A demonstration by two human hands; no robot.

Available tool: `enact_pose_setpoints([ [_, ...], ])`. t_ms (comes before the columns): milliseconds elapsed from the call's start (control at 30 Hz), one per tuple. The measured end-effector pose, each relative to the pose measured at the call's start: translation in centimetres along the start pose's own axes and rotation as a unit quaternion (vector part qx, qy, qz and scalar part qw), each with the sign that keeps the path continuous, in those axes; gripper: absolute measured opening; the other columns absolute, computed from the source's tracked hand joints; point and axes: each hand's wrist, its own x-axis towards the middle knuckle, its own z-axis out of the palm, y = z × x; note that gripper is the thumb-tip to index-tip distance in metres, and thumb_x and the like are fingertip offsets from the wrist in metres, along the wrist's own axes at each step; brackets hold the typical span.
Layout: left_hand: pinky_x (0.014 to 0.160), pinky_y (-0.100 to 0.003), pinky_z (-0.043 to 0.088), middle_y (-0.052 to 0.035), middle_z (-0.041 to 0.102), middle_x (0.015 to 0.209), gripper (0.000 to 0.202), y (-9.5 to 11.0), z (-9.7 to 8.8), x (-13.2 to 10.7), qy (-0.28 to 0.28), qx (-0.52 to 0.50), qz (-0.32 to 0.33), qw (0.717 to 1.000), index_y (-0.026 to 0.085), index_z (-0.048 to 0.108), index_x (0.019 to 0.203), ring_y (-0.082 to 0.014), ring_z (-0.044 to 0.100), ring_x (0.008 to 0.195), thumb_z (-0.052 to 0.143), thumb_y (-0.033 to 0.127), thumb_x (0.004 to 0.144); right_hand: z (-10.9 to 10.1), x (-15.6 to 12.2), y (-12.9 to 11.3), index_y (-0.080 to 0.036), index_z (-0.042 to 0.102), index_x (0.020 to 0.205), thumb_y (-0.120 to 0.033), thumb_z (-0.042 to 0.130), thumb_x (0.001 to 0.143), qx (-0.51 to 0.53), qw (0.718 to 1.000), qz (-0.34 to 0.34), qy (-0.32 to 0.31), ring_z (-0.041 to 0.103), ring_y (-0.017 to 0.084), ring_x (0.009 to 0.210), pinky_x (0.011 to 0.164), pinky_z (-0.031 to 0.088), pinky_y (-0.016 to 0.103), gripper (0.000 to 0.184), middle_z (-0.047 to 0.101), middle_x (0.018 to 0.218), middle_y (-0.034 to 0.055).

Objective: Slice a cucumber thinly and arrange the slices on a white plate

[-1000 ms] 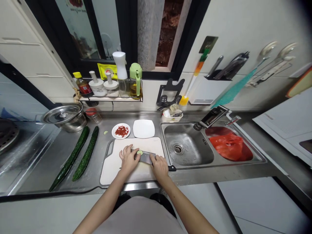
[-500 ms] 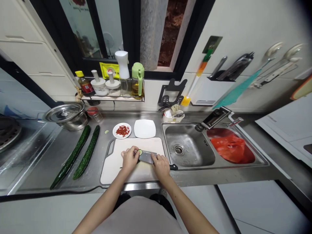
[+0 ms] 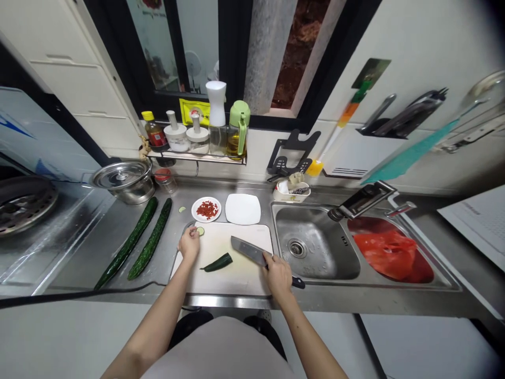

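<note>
My left hand (image 3: pixel 190 243) is closed at the upper left of the white cutting board (image 3: pixel 244 283), pinching a thin round cucumber slice (image 3: pixel 201 231). A kitchen knife (image 3: pixel 248 250) with a broad blade is in my right hand (image 3: pixel 278 275), its black handle sticking out past my palm over the sink's front edge. Between the two hands a short cucumber end piece (image 3: pixel 218 262) lies on the board, its tapered tip to the left. Behind the board stand a white plate of chopped red bits (image 3: pixel 207 209) and a square white plate (image 3: pixel 243 209) with nothing on it.
Two whole cucumbers (image 3: pixel 152 242) lie left of the board, near a lidded steel pot (image 3: pixel 123 181). Another small slice (image 3: pixel 182 209) rests on the counter. To the right is the steel sink (image 3: pixel 315 231) with a faucet (image 3: pixel 365 199) and a red plastic bag (image 3: pixel 389 252).
My left hand has moved left with the cucumber slice, away from the cucumber piece. The knife has been drawn to the right and now points up and left.
</note>
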Motion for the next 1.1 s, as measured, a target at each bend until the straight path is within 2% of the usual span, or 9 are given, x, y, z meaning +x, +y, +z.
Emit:
enact_pose_setpoints([
  [133, 0.089, -0.047, 0.035, -0.0037, 0.071, 0.082, 0.026, 0.5, 0.6, 0.8, 0.001, 0.041, -0.009, 0.999, 0.025, 0.065, 0.104, -0.0259, 0.063, 0.089, 0.054, 0.028, 0.081, 0.0, 0.1, -0.2, -0.027, 0.050, 0.132, -0.027, 0.058, 0.084, 0.008, 1.000, 0.005, -0.001, 0.057, 0.021, 0.100, 0.085, 0.034, 0.029, 0.049, 0.064, 0.105, 0.0073],
  [300, 0.089, -0.046, 0.033, -0.0059, 0.071, 0.088, 0.026, 0.8, 1.2, 1.2, 0.012, 0.073, 0.000, 0.997, 0.024, 0.065, 0.105, -0.0276, 0.061, 0.095, 0.052, 0.028, 0.083, 0.2, 0.0, 0.0, -0.026, 0.052, 0.131, -0.026, 0.057, 0.084, 0.016, 1.000, -0.001, 0.001, 0.057, 0.020, 0.100, 0.086, 0.034, 0.029, 0.047, 0.065, 0.103, 0.0068],
  [467, 0.088, -0.046, 0.031, -0.0090, 0.069, 0.101, 0.028, 0.5, 1.2, 0.7, 0.041, 0.108, 0.045, 0.992, 0.024, 0.064, 0.108, -0.0302, 0.055, 0.102, 0.050, 0.035, 0.085, 0.3, -0.2, 0.4, -0.026, 0.053, 0.129, -0.026, 0.058, 0.083, 0.024, 1.000, 0.005, -0.004, 0.057, 0.020, 0.100, 0.087, 0.034, 0.029, 0.046, 0.065, 0.104, 0.0066],
  [633, 0.090, -0.048, 0.030, -0.0104, 0.065, 0.112, 0.033, 0.1, 1.1, 0.1, 0.024, 0.165, 0.104, 0.981, 0.027, 0.065, 0.109, -0.0317, 0.050, 0.105, 0.055, 0.043, 0.082, 0.3, -0.5, 0.6, -0.026, 0.054, 0.128, -0.026, 0.057, 0.083, 0.029, 0.999, 0.016, -0.008, 0.057, 0.020, 0.100, 0.087, 0.034, 0.028, 0.044, 0.065, 0.105, 0.0061],
  [1100, 0.090, -0.049, 0.032, -0.0102, 0.063, 0.113, 0.034, 0.8, 0.8, 0.1, 0.028, 0.144, 0.082, 0.986, 0.028, 0.066, 0.110, -0.0327, 0.050, 0.107, 0.057, 0.042, 0.080, 0.3, -0.6, 0.3, -0.026, 0.058, 0.123, -0.026, 0.054, 0.085, 0.061, 0.998, 0.015, -0.003, 0.059, 0.018, 0.096, 0.083, 0.035, 0.026, 0.038, 0.067, 0.101, 0.0052],
])
